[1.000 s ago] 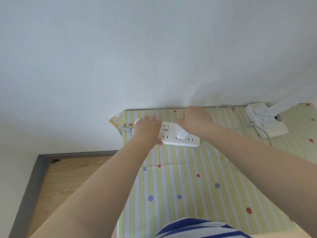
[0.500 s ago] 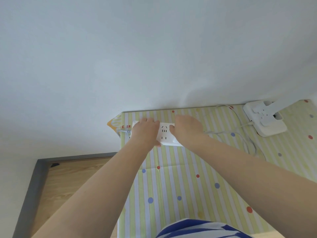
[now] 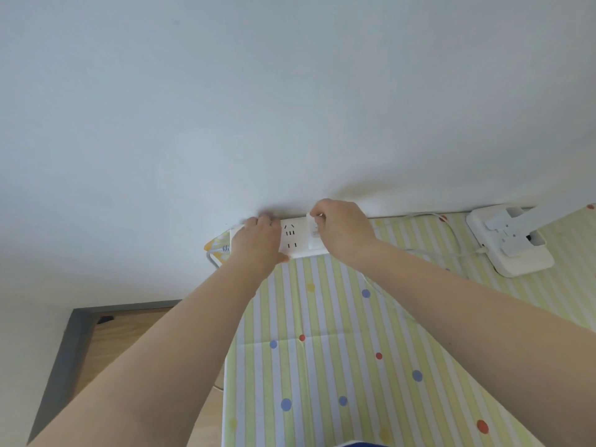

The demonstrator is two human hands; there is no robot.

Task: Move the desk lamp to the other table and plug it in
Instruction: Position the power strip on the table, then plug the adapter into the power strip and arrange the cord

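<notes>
A white power strip (image 3: 292,240) lies against the wall at the far left corner of the table (image 3: 322,366). My left hand (image 3: 258,243) grips its left end. My right hand (image 3: 342,230) holds the lamp's white plug adapter (image 3: 314,235) against the strip's right part. Whether the plug is fully seated is hidden by my fingers. The white desk lamp base (image 3: 512,245) stands at the far right of the table, its arm leaving the frame. The lamp's white cord (image 3: 451,233) loops from the base toward my right hand.
The table carries a yellow-and-white striped cloth with coloured dots. A plain white wall (image 3: 290,108) rises directly behind it. Left of the table, wooden floor (image 3: 122,333) and a grey skirting board (image 3: 64,359) show. The strip's own cable (image 3: 213,261) drops off the left corner.
The strip has shifted back against the wall. My right hand has gone from covering the strip's right part to holding the plug adapter on it from behind. My left hand still holds the left end.
</notes>
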